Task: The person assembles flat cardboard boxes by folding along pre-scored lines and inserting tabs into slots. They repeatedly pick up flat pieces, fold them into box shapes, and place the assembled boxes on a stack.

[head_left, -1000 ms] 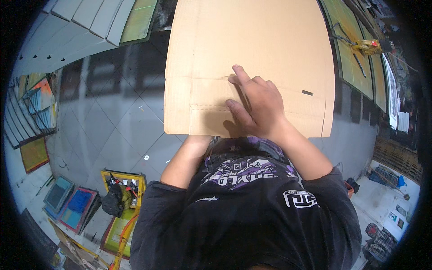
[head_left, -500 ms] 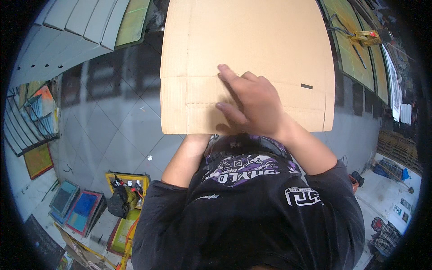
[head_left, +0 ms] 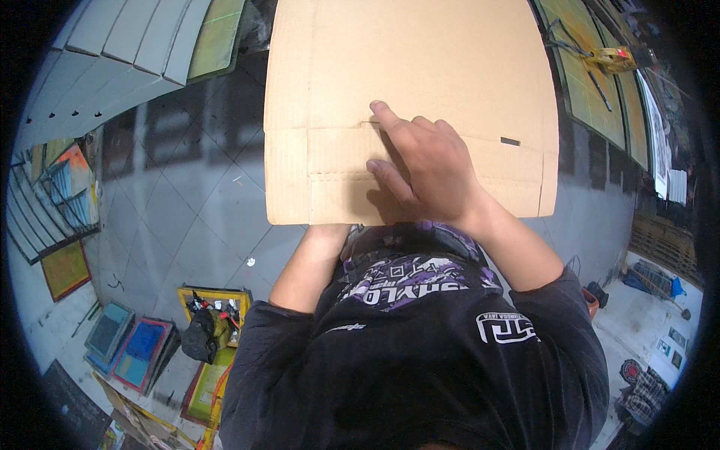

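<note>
A tan cardboard sheet (head_left: 420, 60) with crease lines, a narrow slot at the right and a small slit near its middle extends out in front of my body. Over its near part is my right hand (head_left: 431, 157), with index finger and thumb stretched apart and the other fingers slightly bent; nothing is in it. The index fingertip lies just above the slit. My left forearm (head_left: 311, 266) reaches underneath the near edge of the cardboard, which hides the left hand and its fingers.
Stacked white boxes (head_left: 112, 67) stand at the upper left. Greenish framed panels (head_left: 581, 82) hold a yellow tool (head_left: 615, 58) at the upper right. Framed screens (head_left: 139, 352) and a yellow crate (head_left: 217, 300) with a dark bag sit lower left on the tiled floor (head_left: 169, 202).
My right hand has moved slightly forward and right, uncovering more of the small slit. The cardboard has shifted a little to the left.
</note>
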Demonstrator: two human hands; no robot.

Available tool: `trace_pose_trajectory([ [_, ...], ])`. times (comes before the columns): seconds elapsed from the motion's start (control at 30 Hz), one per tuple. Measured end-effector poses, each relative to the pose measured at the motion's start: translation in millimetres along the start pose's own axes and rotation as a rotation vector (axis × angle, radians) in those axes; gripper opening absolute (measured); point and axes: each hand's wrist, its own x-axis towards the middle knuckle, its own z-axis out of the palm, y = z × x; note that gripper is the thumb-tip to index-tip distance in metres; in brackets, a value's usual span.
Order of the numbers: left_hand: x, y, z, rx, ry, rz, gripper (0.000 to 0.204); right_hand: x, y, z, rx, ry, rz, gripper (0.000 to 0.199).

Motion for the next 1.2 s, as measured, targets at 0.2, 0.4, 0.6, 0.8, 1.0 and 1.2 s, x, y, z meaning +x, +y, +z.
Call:
trace_pose_trajectory([
  [0.2, 0.2, 0.2, 1.6, -0.002, -0.005, -0.005, 0.054, -3.2, 5.9, 7.3, 0.071, 0.043, 0.018, 0.064],
  [0.4, -0.4, 2.8, 1.3, -0.001, -0.003, -0.013, 0.054, -3.5, 2.3, 12.2, 0.183, 0.04, 0.01, 0.069],
  [0.6, -2.6, 2.5, 4.7, 0.006, 0.008, -0.026, 0.054, -1.0, 1.6, 15.2, 0.142, 0.068, -0.032, 0.071],
  [0.8, -1.6, 4.7, 7.8, 0.01, 0.007, -0.032, 0.053, -2.2, 2.8, 12.8, 0.205, 0.091, -0.017, 0.078],
  [1.0, -2.7, 5.9, 11.4, 0.02, 0.007, -0.048, 0.053, -2.7, -0.9, 11.1, 0.116, 0.008, 0.074, 0.083],
  [1.2, -5.2, 7.4, 14.8, 0.038, 0.024, -0.065, 0.053, -0.6, -5.2, 13.1, 0.131, 0.004, 0.027, 0.08],
])
